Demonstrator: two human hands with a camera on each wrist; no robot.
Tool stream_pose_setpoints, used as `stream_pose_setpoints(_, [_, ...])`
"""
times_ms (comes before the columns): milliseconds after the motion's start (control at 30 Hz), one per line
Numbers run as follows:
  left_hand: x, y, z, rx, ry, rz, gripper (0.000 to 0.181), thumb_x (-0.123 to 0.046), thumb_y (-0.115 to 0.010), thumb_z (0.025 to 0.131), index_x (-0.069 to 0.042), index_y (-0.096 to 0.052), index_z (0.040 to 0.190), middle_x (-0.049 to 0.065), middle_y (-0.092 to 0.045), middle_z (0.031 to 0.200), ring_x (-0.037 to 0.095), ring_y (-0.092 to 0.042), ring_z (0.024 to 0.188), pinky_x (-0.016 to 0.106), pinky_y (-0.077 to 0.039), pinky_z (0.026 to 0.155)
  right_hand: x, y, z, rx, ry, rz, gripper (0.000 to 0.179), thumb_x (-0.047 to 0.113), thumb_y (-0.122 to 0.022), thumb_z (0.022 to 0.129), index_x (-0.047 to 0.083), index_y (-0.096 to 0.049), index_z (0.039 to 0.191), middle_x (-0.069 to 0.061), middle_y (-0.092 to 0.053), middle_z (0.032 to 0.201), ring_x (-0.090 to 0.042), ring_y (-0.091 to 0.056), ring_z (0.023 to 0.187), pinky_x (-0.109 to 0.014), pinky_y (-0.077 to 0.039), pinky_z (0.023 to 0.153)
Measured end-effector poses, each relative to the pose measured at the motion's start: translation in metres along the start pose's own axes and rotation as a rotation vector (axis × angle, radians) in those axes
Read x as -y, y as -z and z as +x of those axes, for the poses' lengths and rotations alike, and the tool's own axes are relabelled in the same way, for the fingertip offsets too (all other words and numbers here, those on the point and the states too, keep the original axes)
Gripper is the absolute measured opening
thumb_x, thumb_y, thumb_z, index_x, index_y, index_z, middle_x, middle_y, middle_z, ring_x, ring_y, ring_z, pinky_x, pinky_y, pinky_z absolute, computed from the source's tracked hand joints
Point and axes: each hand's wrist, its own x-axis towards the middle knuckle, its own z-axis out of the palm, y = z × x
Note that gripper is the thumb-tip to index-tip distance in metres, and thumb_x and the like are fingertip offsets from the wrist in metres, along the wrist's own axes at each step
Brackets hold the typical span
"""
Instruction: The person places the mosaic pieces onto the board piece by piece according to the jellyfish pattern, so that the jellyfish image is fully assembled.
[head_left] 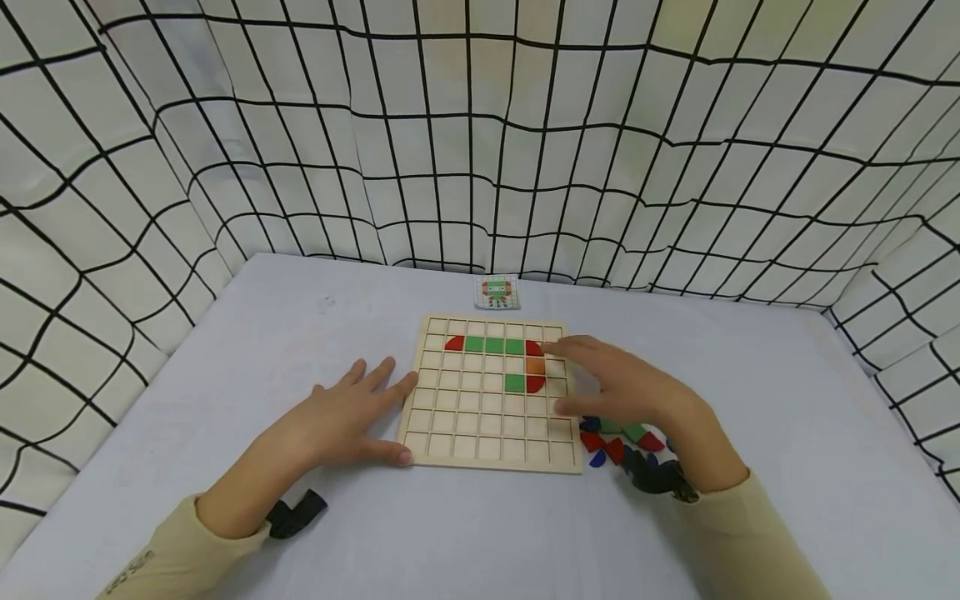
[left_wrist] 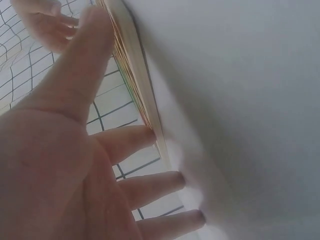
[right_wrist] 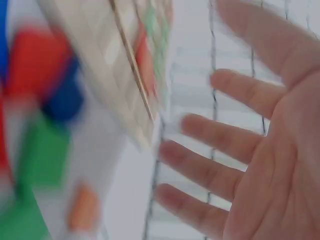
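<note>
Squarely gridded board (head_left: 467,423), illegible sleeve lettering (head_left: 131,572)

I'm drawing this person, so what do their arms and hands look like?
The left sleeve and right sleeve are beige; the left one has tiny, unreadable dark markings. By the wrists are a black left wrist camera and a black right wrist camera. The left hand and right hand show no gloves or rings.
</note>
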Motion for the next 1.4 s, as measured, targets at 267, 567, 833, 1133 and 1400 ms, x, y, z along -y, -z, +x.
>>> stream_pose_setpoints(267, [0.001,-0.001,-0.001,0.004,0.018,0.000,0.106,-0.075,-0.067,0.074,-0.024,-0.028,0.159,0.022,-0.016,0.164,0.057,-0.011,0.146,0.087,-0.021,0.092,-0.053,0.032,-0.022,0.045,-0.243,0.025,0.039,0.024,-0.077,0.086,0.016,-0.066,0.123,-0.011,-0.066,0.119,-0.031,-0.061,0.110,-0.049,-0.055,0.084])
stream_pose_setpoints(567, [0.003,-0.002,-0.005,0.026,0.022,0.012,0.106,-0.077,-0.062,0.076,-0.025,-0.023,0.160,0.025,-0.012,0.164,0.058,-0.008,0.146,0.088,-0.019,0.091,-0.076,0.030,-0.030,0.147,-0.367,0.069,0.034,0.026,-0.086,0.076,0.017,-0.066,0.102,-0.007,-0.065,0.103,-0.029,-0.056,0.098,-0.049,-0.051,0.078])
stream_pose_setpoints(833, [0.002,-0.002,-0.004,0.029,0.014,0.020,0.105,-0.077,-0.062,0.076,-0.025,-0.024,0.160,0.026,-0.013,0.164,0.059,-0.011,0.145,0.088,-0.020,0.091,-0.081,0.025,-0.031,0.168,-0.369,0.088,0.029,0.022,-0.084,0.078,0.013,-0.061,0.093,-0.007,-0.064,0.099,-0.027,-0.055,0.094,-0.043,-0.049,0.076])
stream_pose_setpoints(1133, [0.002,-0.002,-0.004,0.031,0.009,0.016,0.105,-0.078,-0.060,0.077,-0.025,-0.023,0.160,0.025,-0.013,0.164,0.058,-0.010,0.146,0.088,-0.019,0.092,-0.082,0.025,-0.028,0.136,-0.307,0.099,0.024,0.019,-0.079,0.081,0.013,-0.058,0.091,-0.004,-0.058,0.090,-0.023,-0.052,0.089,-0.036,-0.044,0.069])
stream_pose_setpoints(1400, [0.002,-0.002,-0.002,0.032,0.001,0.010,0.106,-0.080,-0.058,0.077,-0.026,-0.021,0.161,0.025,-0.011,0.165,0.057,-0.007,0.147,0.088,-0.017,0.092,-0.082,0.025,-0.017,0.076,-0.110,0.285,0.014,0.011,-0.067,0.091,0.010,-0.058,0.102,-0.007,-0.059,0.088,-0.023,-0.056,0.070,-0.035,-0.048,0.063])
